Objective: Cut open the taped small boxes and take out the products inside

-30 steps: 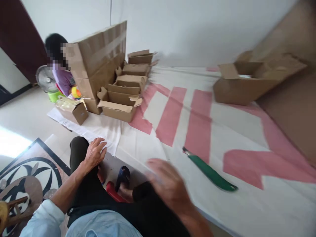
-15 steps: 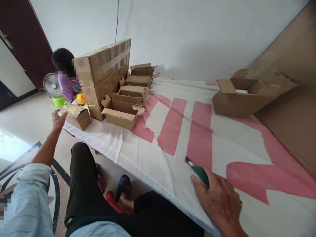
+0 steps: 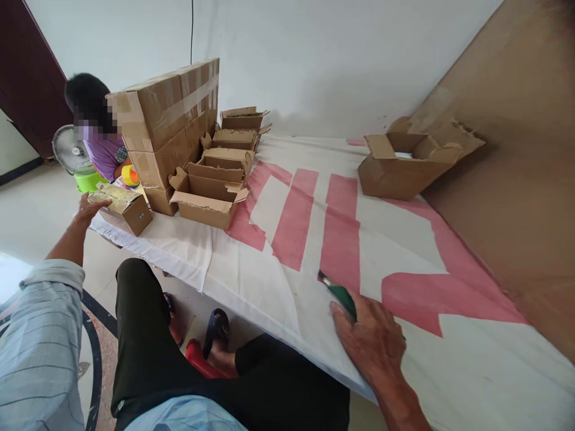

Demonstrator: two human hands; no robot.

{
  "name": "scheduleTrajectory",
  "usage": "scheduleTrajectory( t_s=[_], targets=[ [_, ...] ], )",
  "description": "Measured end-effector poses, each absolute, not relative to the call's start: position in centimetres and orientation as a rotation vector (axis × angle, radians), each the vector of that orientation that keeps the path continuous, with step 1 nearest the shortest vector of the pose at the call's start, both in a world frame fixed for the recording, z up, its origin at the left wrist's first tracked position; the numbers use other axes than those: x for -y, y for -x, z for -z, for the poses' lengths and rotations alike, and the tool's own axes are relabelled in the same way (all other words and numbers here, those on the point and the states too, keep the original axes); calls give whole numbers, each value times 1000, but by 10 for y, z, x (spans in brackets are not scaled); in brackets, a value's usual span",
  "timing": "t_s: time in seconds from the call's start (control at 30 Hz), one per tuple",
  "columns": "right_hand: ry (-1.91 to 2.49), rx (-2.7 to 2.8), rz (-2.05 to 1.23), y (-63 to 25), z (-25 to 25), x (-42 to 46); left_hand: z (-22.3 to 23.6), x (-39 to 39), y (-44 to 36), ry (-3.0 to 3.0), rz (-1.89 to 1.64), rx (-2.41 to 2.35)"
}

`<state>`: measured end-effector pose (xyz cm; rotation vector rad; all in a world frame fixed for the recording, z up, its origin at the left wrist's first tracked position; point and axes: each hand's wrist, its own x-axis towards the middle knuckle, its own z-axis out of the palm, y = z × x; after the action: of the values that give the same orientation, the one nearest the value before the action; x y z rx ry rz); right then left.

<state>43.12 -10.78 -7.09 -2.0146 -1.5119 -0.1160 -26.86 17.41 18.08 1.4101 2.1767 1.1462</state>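
My left hand (image 3: 91, 209) is at the left end of a small taped cardboard box (image 3: 131, 214), with its thumb along the near side and the other fingers partly hidden behind the end. That box sits on the table's left edge, its top covered in yellowish tape. In my right hand (image 3: 371, 335) is a green-handled utility knife (image 3: 342, 296), held low over the cloth with its dark tip pointing away to the left. Several open cardboard boxes (image 3: 202, 214) stand in a row right of the taped one, their flaps raised.
A tall stack of taped cartons (image 3: 164, 129) rises behind the small box. Beyond it sits a person in purple (image 3: 101, 157), near a yellow tape roll (image 3: 130, 175) and a fan (image 3: 70, 149). Another open box (image 3: 395, 176) stands at the right beside a large cardboard panel (image 3: 507, 197).
My left hand has come down onto the taped box from just beside it. The view has shifted slightly right; my right hand still grips the knife over the cloth.
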Motion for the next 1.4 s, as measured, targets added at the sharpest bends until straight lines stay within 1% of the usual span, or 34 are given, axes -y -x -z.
scheduleTrajectory(
  t_s=[0.13, 0.23, 0.37, 0.57, 0.7, 0.83, 1.07, 1.4],
  targets=[
    [2026, 1514, 148, -433, 74, 107, -190, -172, 260, -1183, -1134, -2280],
    [2033, 1518, 153, -433, 75, 106, -190, -168, 249, -1242, -1087, -2213],
    [2034, 1512, 153, -433, 73, 105, -175, -151, 225, -1378, -1027, -2055],
    [2023, 1506, 160, -432, 71, 105, -139, -94, 152, -1679, -936, -1904],
    [2029, 1499, 178, -432, 72, 104, -126, -48, 103, -1955, -898, -1718],
    [2015, 1496, 170, -433, 72, 104, -123, -24, 71, -1905, -814, -1506],
    [1976, 1521, 194, -434, 72, 103, -123, -25, 44, -1782, -861, -1233],
    [1963, 1508, 169, -433, 70, 102, -125, -38, 26, -1637, -872, -1098]
  ],
)
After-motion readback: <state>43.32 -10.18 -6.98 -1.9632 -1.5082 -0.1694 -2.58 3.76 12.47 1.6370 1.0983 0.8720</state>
